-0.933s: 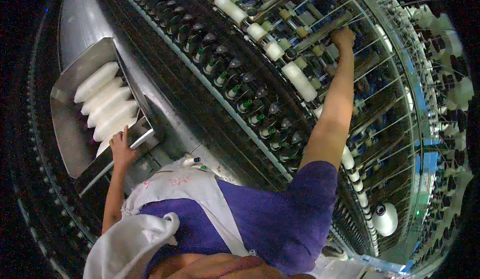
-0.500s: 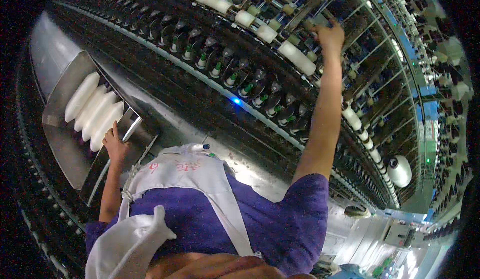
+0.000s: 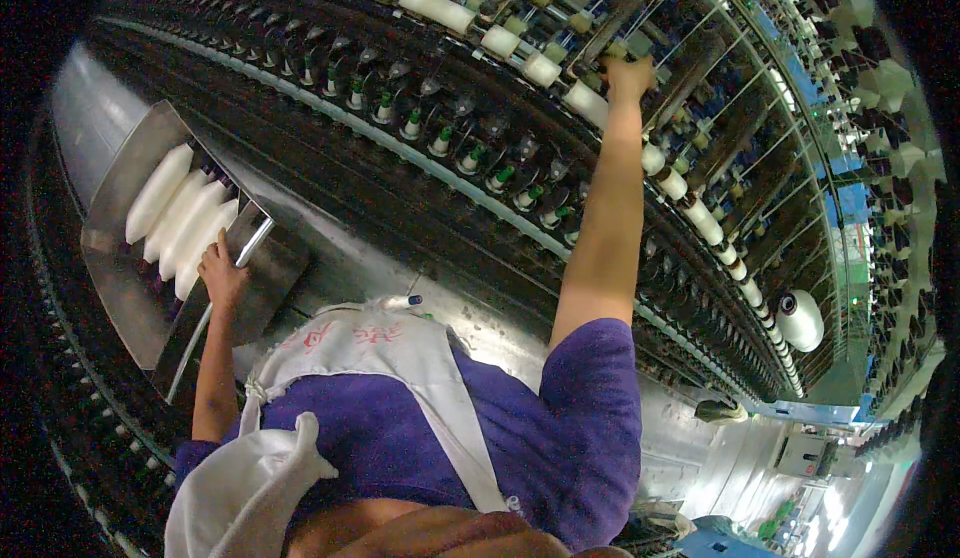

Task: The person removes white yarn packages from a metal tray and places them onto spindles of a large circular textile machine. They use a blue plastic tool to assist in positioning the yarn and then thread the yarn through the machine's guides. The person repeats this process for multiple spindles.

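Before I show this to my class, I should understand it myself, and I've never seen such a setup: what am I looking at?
There's no robot: you're looking down from a camera worn on a person's head, through a fisheye lens that bends straight edges. Below is their white apron. The left hand touches the edge of a metal bin, where white yarn bobbins lie side by side. The right hand reaches among the white rollers of a long textile machine; whether it grips anything is unclear. A white yarn cone shows at the right.
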A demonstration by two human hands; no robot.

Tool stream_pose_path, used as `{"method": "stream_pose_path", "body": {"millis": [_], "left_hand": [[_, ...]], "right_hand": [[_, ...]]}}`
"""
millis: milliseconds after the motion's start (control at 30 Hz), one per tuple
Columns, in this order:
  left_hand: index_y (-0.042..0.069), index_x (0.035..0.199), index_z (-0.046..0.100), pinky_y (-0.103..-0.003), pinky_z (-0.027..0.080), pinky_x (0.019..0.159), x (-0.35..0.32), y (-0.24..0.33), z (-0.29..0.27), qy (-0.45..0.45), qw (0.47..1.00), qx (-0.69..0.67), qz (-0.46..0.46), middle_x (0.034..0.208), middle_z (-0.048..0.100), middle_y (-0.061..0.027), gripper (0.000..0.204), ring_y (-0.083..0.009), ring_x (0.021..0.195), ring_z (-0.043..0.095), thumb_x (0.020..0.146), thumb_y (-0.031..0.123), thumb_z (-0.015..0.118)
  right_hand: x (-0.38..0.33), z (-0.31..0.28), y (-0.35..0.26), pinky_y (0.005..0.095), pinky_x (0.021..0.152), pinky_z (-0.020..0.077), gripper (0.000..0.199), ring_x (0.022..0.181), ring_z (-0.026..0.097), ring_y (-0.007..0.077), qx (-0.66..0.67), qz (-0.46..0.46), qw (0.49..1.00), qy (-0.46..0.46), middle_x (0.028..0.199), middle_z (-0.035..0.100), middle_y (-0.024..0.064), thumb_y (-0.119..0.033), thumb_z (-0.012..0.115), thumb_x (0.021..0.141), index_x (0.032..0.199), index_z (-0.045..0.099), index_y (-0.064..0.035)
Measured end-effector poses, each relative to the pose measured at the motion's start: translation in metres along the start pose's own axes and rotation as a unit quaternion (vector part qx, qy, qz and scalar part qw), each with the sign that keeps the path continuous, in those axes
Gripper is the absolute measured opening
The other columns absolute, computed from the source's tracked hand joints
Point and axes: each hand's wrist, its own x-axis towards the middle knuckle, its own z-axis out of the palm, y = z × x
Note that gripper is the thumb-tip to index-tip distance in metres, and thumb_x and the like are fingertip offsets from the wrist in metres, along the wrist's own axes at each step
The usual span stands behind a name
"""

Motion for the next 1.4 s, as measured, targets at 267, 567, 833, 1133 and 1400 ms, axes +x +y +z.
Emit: {"method": "stream_pose_path", "body": {"millis": [267, 567, 833, 1133, 1400], "left_hand": [[0.010, 0.142, 0.031, -0.047, 0.033, 0.094, -0.003, -0.014, 0.008, 0.025, 0.999, -0.031, 0.000, 0.112, 0.050, -0.0137, 0.093, -0.0322, 0.106, 0.048, 0.059, 0.014, 0.074], [0.010, 0.140, 0.035, -0.047, 0.036, 0.091, -0.006, -0.009, 0.010, 0.043, 0.998, -0.040, 0.012, 0.112, 0.052, -0.0166, 0.086, -0.0351, 0.105, 0.049, 0.061, 0.015, 0.069], [0.016, 0.144, 0.030, -0.048, 0.034, 0.095, -0.010, 0.001, -0.004, 0.018, 1.000, -0.007, 0.006, 0.114, 0.051, -0.0132, 0.096, -0.0315, 0.109, 0.048, 0.060, 0.020, 0.077], [0.008, 0.128, 0.048, -0.046, 0.041, 0.087, -0.024, -0.004, -0.020, 0.012, 0.999, -0.019, 0.030, 0.102, 0.058, -0.0170, 0.075, -0.0359, 0.098, 0.053, 0.058, 0.018, 0.074], [0.010, 0.135, 0.041, -0.046, 0.037, 0.089, -0.046, -0.007, -0.032, 0.008, 0.999, -0.041, 0.000, 0.111, 0.053, -0.0171, 0.089, -0.0332, 0.103, 0.050, 0.053, 0.022, 0.075]], "right_hand": [[0.005, -0.008, 0.005, 0.0382, 0.045, 0.0511, 0.082, 0.066, 0.065, 0.0287, -0.097, -0.062, 0.985, -0.128, 0.106, 0.061, 0.0261, 0.005, 0.069, 0.068, 0.139, 0.028, 0.0051], [-0.040, -0.042, -0.020, 0.0364, 0.056, 0.0515, 0.065, 0.059, 0.064, 0.0214, -0.225, -0.126, 0.965, -0.047, 0.077, 0.067, 0.0167, -0.010, 0.066, 0.078, 0.135, 0.038, 0.0058], [-0.173, -0.053, 0.038, 0.0428, 0.057, 0.0497, 0.017, 0.063, 0.064, 0.0325, -0.131, -0.276, 0.952, -0.025, 0.069, 0.065, 0.0120, -0.026, 0.063, 0.082, 0.090, 0.062, -0.0117], [-0.178, 0.009, 0.104, 0.0483, 0.077, 0.0481, 0.061, 0.093, 0.061, 0.0342, -0.363, -0.263, 0.848, -0.284, 0.099, 0.065, 0.0170, -0.059, 0.057, 0.080, 0.111, 0.062, -0.0067], [-0.181, 0.012, 0.144, 0.0440, 0.044, 0.0426, 0.049, 0.049, 0.054, 0.0286, -0.354, -0.333, 0.848, -0.212, 0.054, 0.053, 0.0141, -0.045, 0.062, 0.085, 0.061, 0.063, -0.0013]]}}
